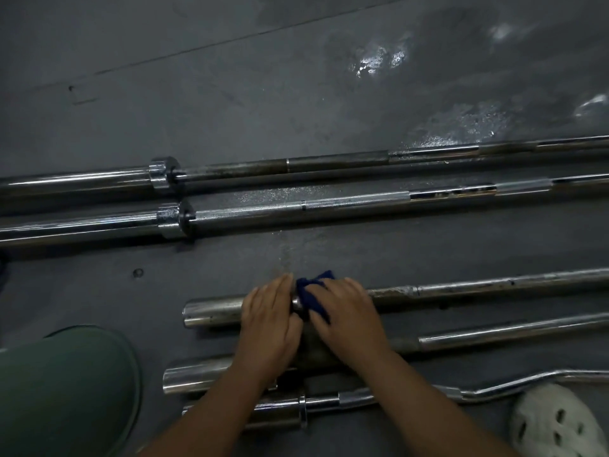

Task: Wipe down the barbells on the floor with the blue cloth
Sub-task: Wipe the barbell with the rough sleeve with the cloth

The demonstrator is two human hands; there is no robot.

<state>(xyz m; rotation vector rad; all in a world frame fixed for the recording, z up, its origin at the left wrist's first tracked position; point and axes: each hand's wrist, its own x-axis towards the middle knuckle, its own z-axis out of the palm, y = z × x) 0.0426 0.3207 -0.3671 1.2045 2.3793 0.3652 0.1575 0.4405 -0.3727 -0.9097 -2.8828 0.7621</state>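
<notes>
Blue cloth (313,296): dark navy, bunched, draped over the middle barbell (211,313) just right of its collar, where the thin shaft starts. My right hand (346,311) curls round the cloth and presses it onto the shaft. My left hand (268,319) grips the thick sleeve just beside it, fingers close together and bent over the top.

Sleeve: dull chrome, smudged. Shaft to the right: blotched brown.

5 bars lie roughly parallel on the dark grey floor (230,94):
- 2 long barbells (346,201) farther off, side by side, knurled, with bright collars
- the middle one under my hands
- a straight bar (494,334) and a curl bar (494,387) nearer me

Floor shows a wet sheen at upper right.
</notes>
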